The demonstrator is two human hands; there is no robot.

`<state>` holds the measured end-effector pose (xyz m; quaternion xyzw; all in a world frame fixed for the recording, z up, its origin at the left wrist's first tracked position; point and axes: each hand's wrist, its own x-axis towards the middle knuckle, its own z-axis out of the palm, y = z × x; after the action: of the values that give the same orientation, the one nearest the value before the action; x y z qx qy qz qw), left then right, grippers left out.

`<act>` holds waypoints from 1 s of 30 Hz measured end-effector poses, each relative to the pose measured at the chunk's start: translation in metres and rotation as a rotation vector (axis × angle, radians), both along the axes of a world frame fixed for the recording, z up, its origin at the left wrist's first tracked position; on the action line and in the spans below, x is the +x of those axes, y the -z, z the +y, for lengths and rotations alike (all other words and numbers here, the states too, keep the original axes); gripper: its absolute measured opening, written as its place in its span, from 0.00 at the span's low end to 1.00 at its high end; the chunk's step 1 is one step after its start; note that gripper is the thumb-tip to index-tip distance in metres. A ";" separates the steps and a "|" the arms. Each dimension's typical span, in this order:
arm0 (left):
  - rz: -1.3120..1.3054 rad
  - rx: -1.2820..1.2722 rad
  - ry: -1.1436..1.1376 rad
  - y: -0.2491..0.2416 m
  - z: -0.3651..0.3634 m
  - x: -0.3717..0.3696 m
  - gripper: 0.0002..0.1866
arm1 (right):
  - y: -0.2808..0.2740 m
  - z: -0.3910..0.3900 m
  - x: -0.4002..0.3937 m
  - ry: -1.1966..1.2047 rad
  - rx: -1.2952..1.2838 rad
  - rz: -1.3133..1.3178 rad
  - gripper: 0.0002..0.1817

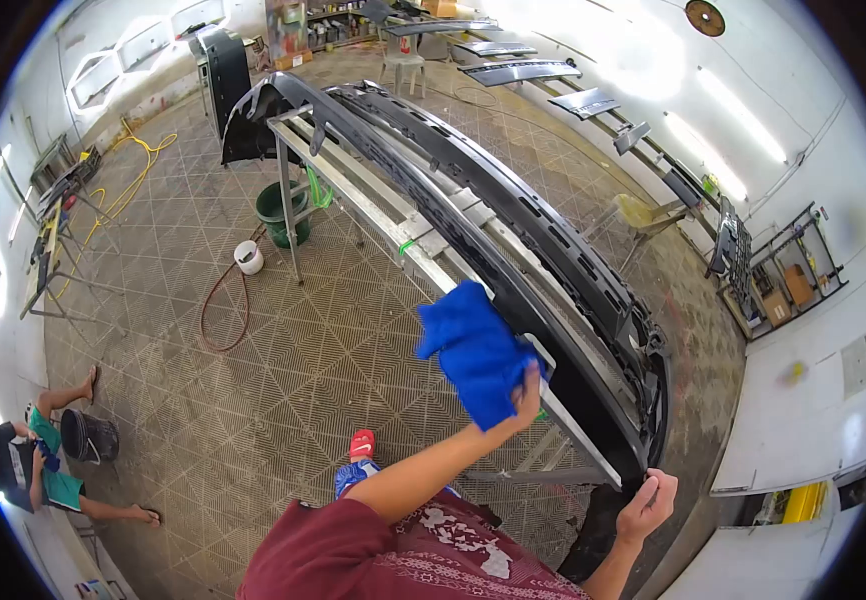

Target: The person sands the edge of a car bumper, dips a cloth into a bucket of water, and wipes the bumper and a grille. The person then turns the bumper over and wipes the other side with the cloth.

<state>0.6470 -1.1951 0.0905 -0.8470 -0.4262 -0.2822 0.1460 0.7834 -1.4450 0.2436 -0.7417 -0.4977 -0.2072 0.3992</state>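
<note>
A blue cloth point(478, 350) hangs bunched from my left hand point(526, 397), whose fingers are closed on it beside the near bumper. That long black car bumper point(543, 310) lies on a metal stand point(423, 265), running from the far left to close by me on the right. At its near end my right hand point(646, 507) is curled closed, thumb and fingers at the bumper's edge. A second dark bumper part point(513, 190) with slots along it lies alongside, to the right.
A green bucket point(275, 213) and a white container point(248, 257) with a red hose stand left of the stand. At far left, a person point(48, 455) sits by a black bucket point(90, 437). Painted panels point(523, 71) rest on a rack along the right wall; a yellow chair point(638, 212) stands below.
</note>
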 end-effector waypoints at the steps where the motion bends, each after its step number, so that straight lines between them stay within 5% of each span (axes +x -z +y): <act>1: -0.083 -0.075 0.041 0.020 -0.008 -0.001 0.10 | 0.000 0.001 -0.001 0.005 0.000 0.000 0.09; 5: 0.147 0.093 0.332 0.053 0.005 -0.053 0.14 | 0.003 0.000 -0.004 0.044 -0.006 -0.010 0.12; 6: 0.309 0.365 0.469 0.051 0.020 -0.062 0.15 | 0.004 0.000 -0.005 0.067 -0.008 0.020 0.13; 7: 0.578 0.999 0.620 0.047 0.043 -0.061 0.16 | 0.005 0.000 -0.005 0.068 -0.007 0.024 0.13; 8: 0.661 1.590 0.669 0.031 0.067 -0.052 0.17 | 0.004 0.001 -0.004 0.074 -0.018 0.031 0.14; 9: 0.613 1.916 0.662 0.013 0.083 -0.044 0.19 | 0.004 0.001 -0.004 0.080 -0.030 0.038 0.15; 11: 0.523 2.039 0.646 -0.017 0.113 -0.048 0.20 | 0.008 -0.001 -0.003 0.078 -0.028 0.020 0.17; 14: -0.451 0.024 0.599 -0.118 0.159 -0.076 0.23 | 0.014 -0.008 -0.006 0.134 -0.021 0.056 0.21; 15: -0.584 0.332 0.714 -0.190 0.182 -0.096 0.24 | 0.016 -0.009 -0.005 0.133 -0.016 0.049 0.21; 17: -0.187 0.141 0.676 -0.195 0.255 -0.138 0.24 | 0.021 -0.012 -0.004 0.163 -0.004 0.061 0.20; 18: -0.410 0.318 0.837 -0.186 0.299 -0.150 0.24 | 0.021 -0.011 -0.004 0.178 0.004 0.064 0.20; 20: -0.449 0.274 0.905 -0.191 0.364 -0.174 0.20 | 0.021 -0.008 -0.005 0.163 -0.033 0.065 0.20; 21: -0.439 0.310 0.765 -0.197 0.379 -0.183 0.18 | 0.019 -0.005 -0.005 0.180 -0.030 0.066 0.20; 25: -0.296 0.239 0.705 -0.192 0.343 -0.163 0.11 | 0.016 -0.004 -0.012 0.230 -0.047 -0.023 0.22; 29: 0.035 -0.170 0.820 -0.206 0.211 -0.109 0.19 | 0.019 -0.004 -0.005 0.280 -0.107 -0.023 0.23; 30: -0.034 -0.031 0.928 -0.200 0.195 -0.099 0.20 | 0.025 -0.007 -0.005 0.255 -0.106 -0.024 0.23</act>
<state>0.5477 -1.0005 0.2907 -0.9455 -0.0084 -0.3250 -0.0155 0.7788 -1.4524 0.2191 -0.8163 -0.4144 -0.2387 0.3240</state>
